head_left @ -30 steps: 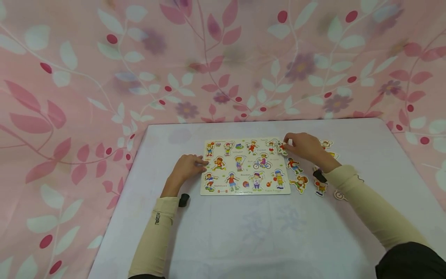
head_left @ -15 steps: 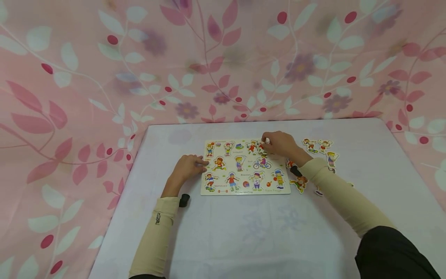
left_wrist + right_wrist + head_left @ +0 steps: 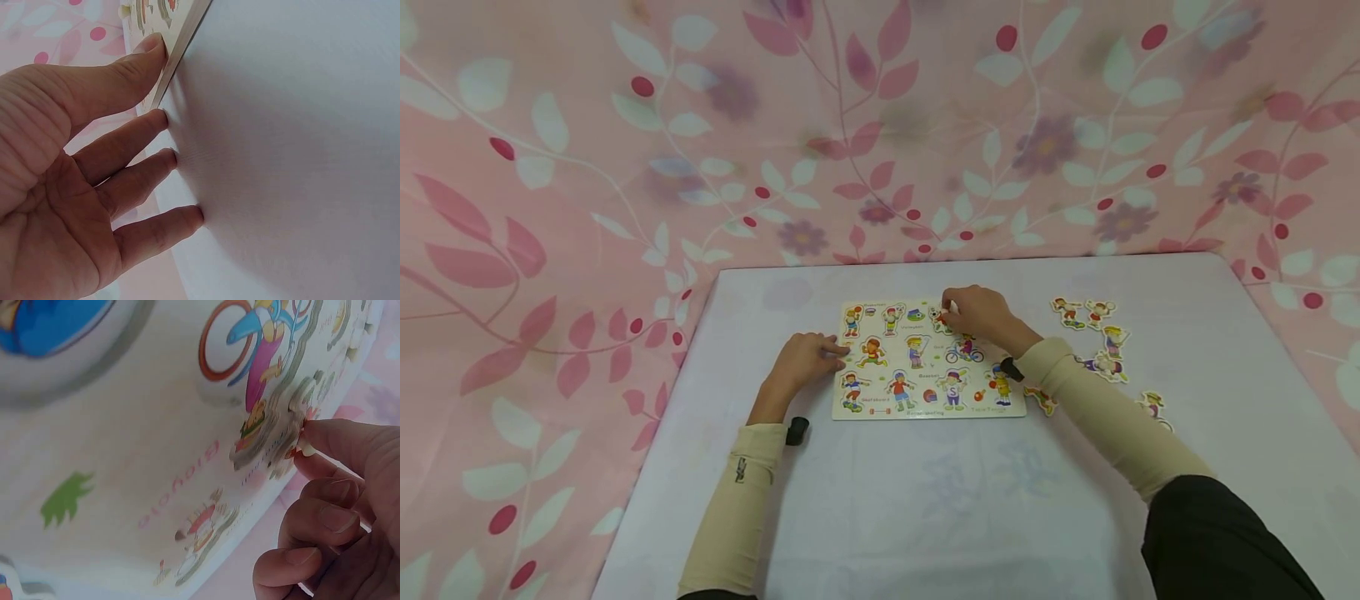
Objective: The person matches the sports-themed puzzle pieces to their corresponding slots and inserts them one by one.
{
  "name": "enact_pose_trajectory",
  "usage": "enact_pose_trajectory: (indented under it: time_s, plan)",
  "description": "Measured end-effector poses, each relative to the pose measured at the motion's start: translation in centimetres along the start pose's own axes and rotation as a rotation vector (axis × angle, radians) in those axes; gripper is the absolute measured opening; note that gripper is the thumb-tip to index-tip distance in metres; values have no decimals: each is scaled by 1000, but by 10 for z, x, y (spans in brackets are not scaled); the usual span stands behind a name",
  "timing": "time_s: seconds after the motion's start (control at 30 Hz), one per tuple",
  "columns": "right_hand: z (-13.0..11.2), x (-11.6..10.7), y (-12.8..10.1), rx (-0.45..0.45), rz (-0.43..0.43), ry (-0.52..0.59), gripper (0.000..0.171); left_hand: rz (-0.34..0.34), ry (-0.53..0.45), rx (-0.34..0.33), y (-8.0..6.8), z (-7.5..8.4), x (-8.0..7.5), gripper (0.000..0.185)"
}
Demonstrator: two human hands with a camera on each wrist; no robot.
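A pale wooden puzzle board (image 3: pixel 897 354) with children playing sports lies flat on the table. At its left edge rests my left hand (image 3: pixel 805 360): the thumb (image 3: pixel 150 56) lies on the rim, and the other fingers reach down to the tablecloth with their tips beside the edge. Over the board's upper right part, my right hand (image 3: pixel 981 312) pinches a small puzzle piece (image 3: pixel 295 450) between thumb and index finger, close above the football picture. The fingers hide most of that piece. A bicycle rider (image 3: pixel 265 362) shows near them in the right wrist view.
Right of the board lie several loose puzzle pieces, among them a piece with a blond figure (image 3: pixel 1115 340) and a lower one (image 3: pixel 1152 404). Another piece (image 3: pixel 1041 400) sits close by the board, partly under the right sleeve (image 3: pixel 1097 417). A pink floral cloth (image 3: pixel 880 125) hangs behind the table.
My right hand has moved left with the pinched piece, from the board's upper right edge to above the football picture. Its sleeve now covers some loose pieces. The left hand has stayed put.
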State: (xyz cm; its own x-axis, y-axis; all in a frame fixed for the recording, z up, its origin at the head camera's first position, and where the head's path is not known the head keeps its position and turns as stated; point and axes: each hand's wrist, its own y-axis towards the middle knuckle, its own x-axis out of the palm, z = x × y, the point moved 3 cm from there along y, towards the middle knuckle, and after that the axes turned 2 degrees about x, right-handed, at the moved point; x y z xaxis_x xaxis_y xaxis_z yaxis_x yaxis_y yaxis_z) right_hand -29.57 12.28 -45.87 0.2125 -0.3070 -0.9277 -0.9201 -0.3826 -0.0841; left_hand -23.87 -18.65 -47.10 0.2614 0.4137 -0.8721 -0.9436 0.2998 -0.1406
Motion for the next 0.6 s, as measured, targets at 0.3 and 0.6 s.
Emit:
enact_pose_trajectory:
  time_s: [0.3,0.6]
  plan:
    - [-2,7,3,27,18,-1,15,1,-12,-11,-2,0,-1,30]
    - [-2,10,4,45,34,7,16,7,-14,-2,-1,0,0,29]
